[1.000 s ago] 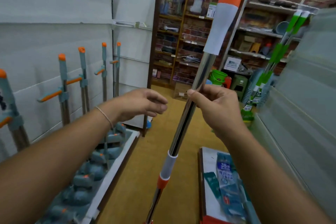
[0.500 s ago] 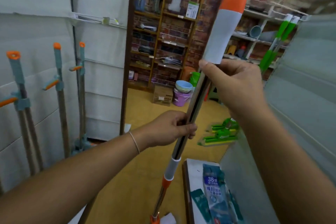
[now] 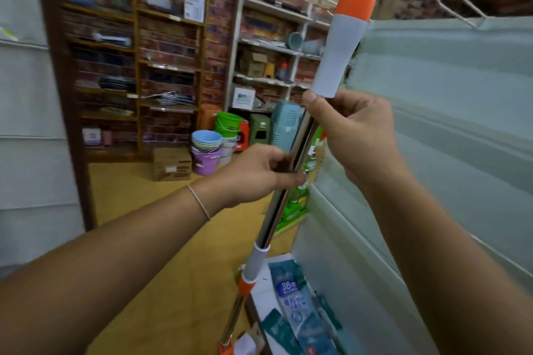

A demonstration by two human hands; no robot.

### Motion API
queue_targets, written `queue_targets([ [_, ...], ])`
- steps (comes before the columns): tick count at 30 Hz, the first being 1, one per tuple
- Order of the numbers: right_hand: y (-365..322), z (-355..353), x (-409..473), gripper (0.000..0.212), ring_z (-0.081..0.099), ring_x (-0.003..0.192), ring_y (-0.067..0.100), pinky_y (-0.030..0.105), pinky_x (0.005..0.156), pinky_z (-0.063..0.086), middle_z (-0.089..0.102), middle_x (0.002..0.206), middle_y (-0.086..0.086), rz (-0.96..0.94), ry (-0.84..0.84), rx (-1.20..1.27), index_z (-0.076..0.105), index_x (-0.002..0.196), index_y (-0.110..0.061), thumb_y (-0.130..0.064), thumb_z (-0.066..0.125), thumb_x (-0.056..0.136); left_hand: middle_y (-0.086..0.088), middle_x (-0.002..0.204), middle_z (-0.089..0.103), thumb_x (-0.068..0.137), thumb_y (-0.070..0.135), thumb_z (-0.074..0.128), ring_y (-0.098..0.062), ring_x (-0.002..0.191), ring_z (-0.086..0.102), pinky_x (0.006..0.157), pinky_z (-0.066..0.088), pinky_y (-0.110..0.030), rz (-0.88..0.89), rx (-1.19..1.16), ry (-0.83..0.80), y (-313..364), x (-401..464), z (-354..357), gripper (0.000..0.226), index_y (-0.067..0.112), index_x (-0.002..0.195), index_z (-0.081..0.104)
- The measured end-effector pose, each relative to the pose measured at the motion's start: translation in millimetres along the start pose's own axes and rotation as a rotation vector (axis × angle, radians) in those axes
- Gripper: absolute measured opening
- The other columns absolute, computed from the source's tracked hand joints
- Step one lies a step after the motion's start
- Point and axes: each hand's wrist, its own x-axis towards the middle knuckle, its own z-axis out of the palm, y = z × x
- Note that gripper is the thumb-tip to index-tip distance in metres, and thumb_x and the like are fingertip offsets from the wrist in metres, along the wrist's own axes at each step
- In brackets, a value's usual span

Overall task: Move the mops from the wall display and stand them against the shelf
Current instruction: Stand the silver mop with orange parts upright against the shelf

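Mop (image 3: 291, 181) pole (shiny steel, orange-capped) gripped by left hand (image 3: 259, 174) and right hand (image 3: 354, 130).

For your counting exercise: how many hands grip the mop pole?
2. The left hand grips the mop pole at mid-shaft; the right hand grips higher, just under the grey sleeve.

You have only 1 view, the head camera, looking forward and down an aisle from close behind your hands (image 3: 357, 135), with the shelf (image 3: 450, 130) near on your right and brick-backed racks (image 3: 170, 60) well ahead.
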Motion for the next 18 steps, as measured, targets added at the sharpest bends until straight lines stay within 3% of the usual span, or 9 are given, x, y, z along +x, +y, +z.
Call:
queue_targets([
  [3,21.9,-13.0,18.5,0.031,0.051,0.066,0.015,0.038,0.06,0.045,0.071,0.074,0.014,0.023,0.051,-0.037,0.074,0.079,-0.016,-0.046,0.074,0.074,0.01,0.077,0.075,0.081,0.009,0.074,-0.007,0.081,0.07,0.083,0.057,-0.027,0.033,-0.081,-0.064,-8.5,33.4,10.6,0.012,0.02,0.083,0.071],
  [5,39.8,-20.7,30.5,0.034,0.056,0.072,0.018,0.054,0.069,0.055,0.073,0.089,0.027,0.038,0.053,-0.057,0.076,0.082,-0.013,-0.046,0.074,0.074,0.013,0.071,0.074,0.08,0.005,0.074,-0.002,0.073,0.069,0.07,0.054,-0.017,0.046,-0.113,-0.082,-17.4,56.1,20.3,0.017,0.022,0.08,0.069],
  [7,59.5,-28.2,43.2,0.044,0.055,0.071,0.02,0.061,0.07,0.054,0.069,0.093,0.034,0.062,0.056,-0.081,0.073,0.086,-0.003,-0.046,0.073,0.076,0.014,0.068,0.072,0.078,0.004,0.075,0.0,0.069,0.068,0.066,0.05,-0.013,0.048,-0.129,-0.074,-30.6,79.9,30.9,0.019,0.022,0.079,0.068],
  [10,89.4,-39.8,65.5,0.05,0.051,0.058,0.016,0.035,0.05,0.047,0.07,0.076,0.025,0.089,0.071,-0.125,0.072,0.089,-0.003,-0.051,0.073,0.077,0.014,0.068,0.072,0.077,0.003,0.076,0.0,0.067,0.068,0.064,0.049,-0.013,0.04,-0.138,-0.056,-52.1,116.9,43.5,0.022,0.023,0.075,0.068],
  [13,113.9,-50.9,94.0,0.03,0.056,0.059,0.012,0.034,0.055,0.048,0.071,0.079,0.02,0.107,0.124,-0.137,0.072,0.088,-0.016,-0.045,0.072,0.082,0.015,0.069,0.073,0.077,0.003,0.076,0.001,0.069,0.068,0.065,0.049,-0.013,0.008,-0.119,-0.108,-70.0,155.7,49.8,0.023,0.025,0.071,0.07],
  [16,136.9,-63.1,120.9,0.027,0.057,0.057,0.008,0.032,0.057,0.049,0.073,0.074,0.012,0.12,0.137,-0.212,0.072,0.08,-0.017,-0.044,0.071,0.086,0.013,0.067,0.072,0.077,0.002,0.076,-0.002,0.068,0.069,0.068,0.051,-0.016,-0.029,-0.122,-0.151,-87.3,194.0,58.8,0.021,0.022,0.072,0.07],
  [18,152.3,-70.5,132.9,0.027,0.057,0.053,0.009,0.03,0.054,0.047,0.072,0.068,0.007,0.124,0.143,-0.278,0.072,0.081,-0.016,-0.042,0.07,0.087,0.008,0.069,0.072,0.075,0.004,0.078,-0.007,0.071,0.069,0.075,0.054,-0.026,-0.038,-0.11,-0.164,-97.8,217.2,66.9,0.017,0.019,0.074,0.07],
])
